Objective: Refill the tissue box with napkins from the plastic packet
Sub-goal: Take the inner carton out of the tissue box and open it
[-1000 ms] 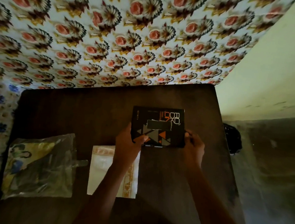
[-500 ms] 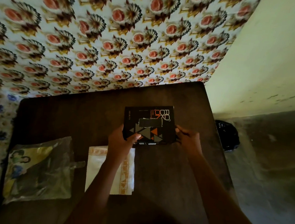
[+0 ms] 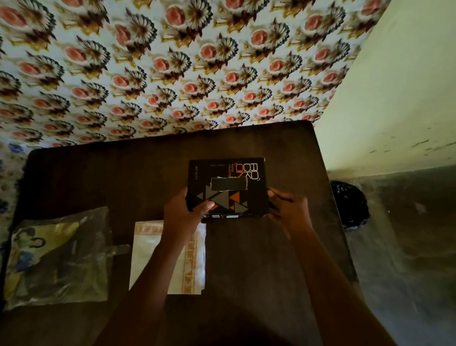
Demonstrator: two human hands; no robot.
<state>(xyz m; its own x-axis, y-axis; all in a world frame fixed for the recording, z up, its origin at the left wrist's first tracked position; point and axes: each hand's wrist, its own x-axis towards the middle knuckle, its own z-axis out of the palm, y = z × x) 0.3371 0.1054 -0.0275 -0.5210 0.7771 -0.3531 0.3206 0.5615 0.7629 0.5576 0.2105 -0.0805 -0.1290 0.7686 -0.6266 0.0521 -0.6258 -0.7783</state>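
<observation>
Dark wooden table (image 3: 254, 270) against floral-patterned wall (image 3: 148, 57), plain cream wall (image 3: 418, 92) beside, dim concrete floor (image 3: 418, 269).

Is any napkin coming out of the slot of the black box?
No. The slot on the black box looks dark, with no white napkin showing.

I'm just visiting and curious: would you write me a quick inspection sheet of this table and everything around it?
Surface: dark brown wooden table, dimly lit.
Job's things: black cardboard tissue box with orange lettering, held by both hands; stack of white napkins with orange border lying flat; crumpled clear plastic packet left of the stack.
Clutter: nothing seen.
Hands: left hand grips the box's near-left corner, thumb on top; right hand holds its right edge with curled fingers.
Cables: nothing seen.
Surroundings: floral patterned wall covering behind; plain pale wall on the right; black bag on the floor.
</observation>
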